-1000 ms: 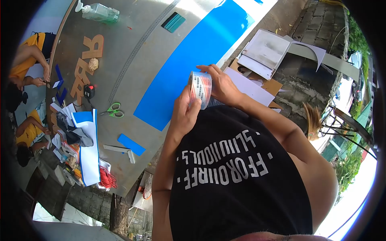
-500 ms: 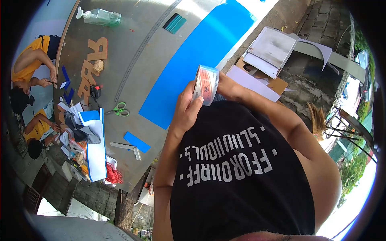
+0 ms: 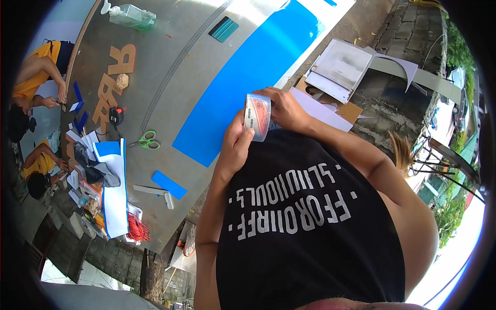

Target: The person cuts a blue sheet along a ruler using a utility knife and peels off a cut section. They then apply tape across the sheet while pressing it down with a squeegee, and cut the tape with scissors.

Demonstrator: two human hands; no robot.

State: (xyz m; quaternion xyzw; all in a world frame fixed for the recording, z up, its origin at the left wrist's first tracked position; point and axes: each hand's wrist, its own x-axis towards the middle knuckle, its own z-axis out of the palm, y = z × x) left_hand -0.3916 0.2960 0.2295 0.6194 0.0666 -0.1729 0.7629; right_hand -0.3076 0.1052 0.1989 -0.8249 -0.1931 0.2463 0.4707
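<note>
A roll of wide clear tape [image 3: 258, 117] with a red-and-white printed label is held up in front of my black shirt. My left hand [image 3: 236, 147] grips its left side, the thumb pressed along the lower part. At the upper right of the roll, my right hand [image 3: 289, 109] is closed with bent fingers against its top edge; the fingertips are partly hidden behind the roll. Beyond both hands, a long blue sheet [image 3: 248, 72] lies across the grey table [image 3: 170, 119].
Green-handled scissors [image 3: 149, 140], a tape measure [image 3: 117, 115], a metal ruler [image 3: 181, 67], a teal squeegee [image 3: 223, 29] and a pump bottle [image 3: 129, 15] lie about the table. Cut-out letters [image 3: 122, 59] are farther left. Two people in yellow work at the far edge. Boards [image 3: 341, 67] lie at right.
The roll has turned in my left hand, so its label faces another way. My right hand has come up over its top edge, with more of the hand showing.
</note>
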